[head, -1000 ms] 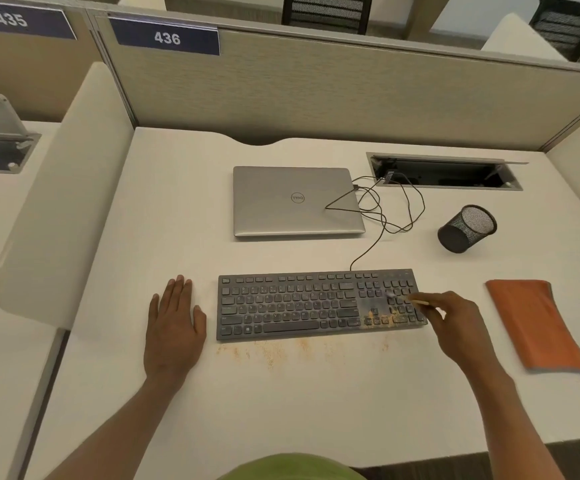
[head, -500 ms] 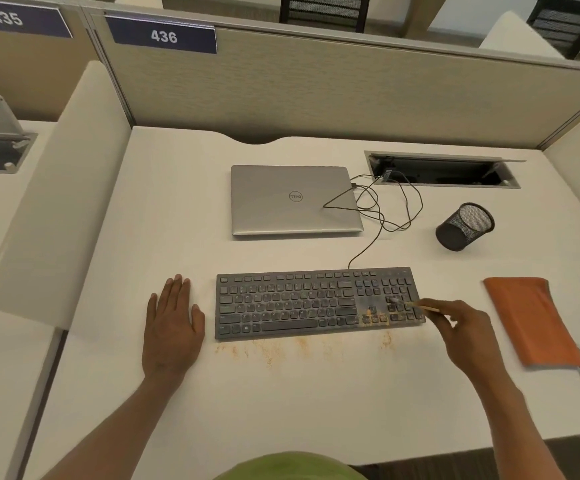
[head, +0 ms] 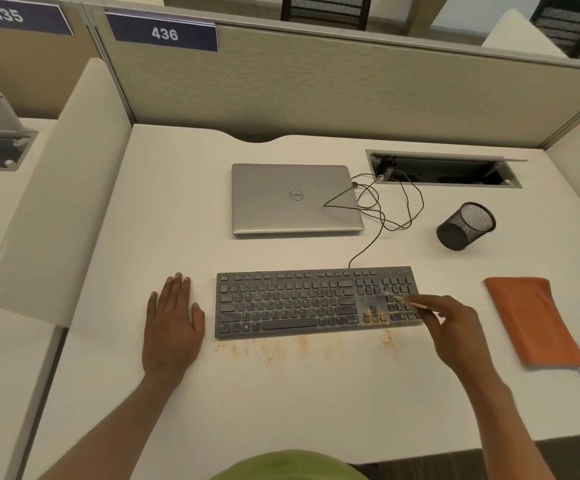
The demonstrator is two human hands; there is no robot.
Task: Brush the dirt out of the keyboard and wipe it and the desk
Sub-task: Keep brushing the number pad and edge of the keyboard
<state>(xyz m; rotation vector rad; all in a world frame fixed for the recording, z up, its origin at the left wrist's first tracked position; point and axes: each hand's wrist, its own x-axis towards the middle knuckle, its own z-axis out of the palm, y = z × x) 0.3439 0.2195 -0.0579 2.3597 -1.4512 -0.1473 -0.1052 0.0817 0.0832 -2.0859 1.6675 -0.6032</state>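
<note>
- Over the keyboard (head: 288,303)'s number pad, the right hand (head: 455,327) is pinching a thin brush (head: 411,302), its bristles touching the keys.
- Left of the keyboard, the left hand (head: 171,327) is lying flat on the desk (head: 281,410), fingers straight and together.
- Orange dirt (head: 271,349) is lying along the keyboard's front edge.
- Behind the keyboard, a mesh cup (head: 465,226) is lying tipped over, and a laptop (head: 295,199) is showing "Dell".

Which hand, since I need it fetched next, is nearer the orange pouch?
Right. The right hand is at the keyboard end nearest the pouch; the left hand lies past the other end.
</note>
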